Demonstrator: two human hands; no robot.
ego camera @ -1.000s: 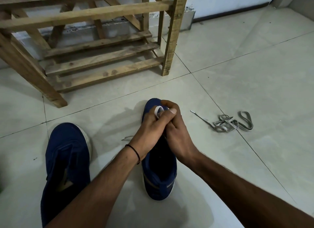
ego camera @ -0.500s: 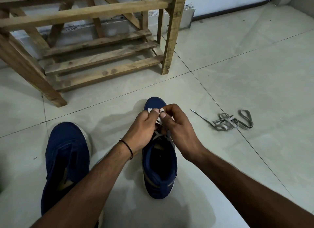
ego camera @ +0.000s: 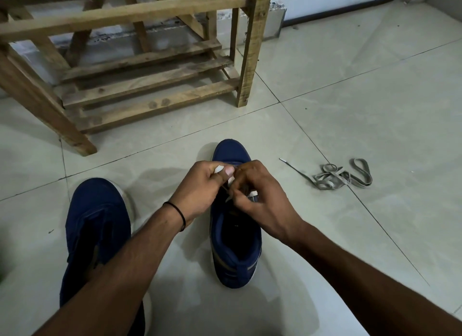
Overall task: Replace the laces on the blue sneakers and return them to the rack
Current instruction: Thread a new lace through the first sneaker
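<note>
White, the lace is pinched by my left hand and right hand, directly above the blue sneaker; lacing looks barely started. The other sneaker lies unlaced left of them, and the rack stands beyond.

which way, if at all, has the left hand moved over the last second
Yes. The left hand has slid left, off the middle of the sneaker to its left edge, judged against the rack leg.

The left grip and right grip are pinching a white lace over the blue sneaker. A second sneaker is lying left of that sneaker, a grey lace right of it, and the rack is standing beyond it.
</note>
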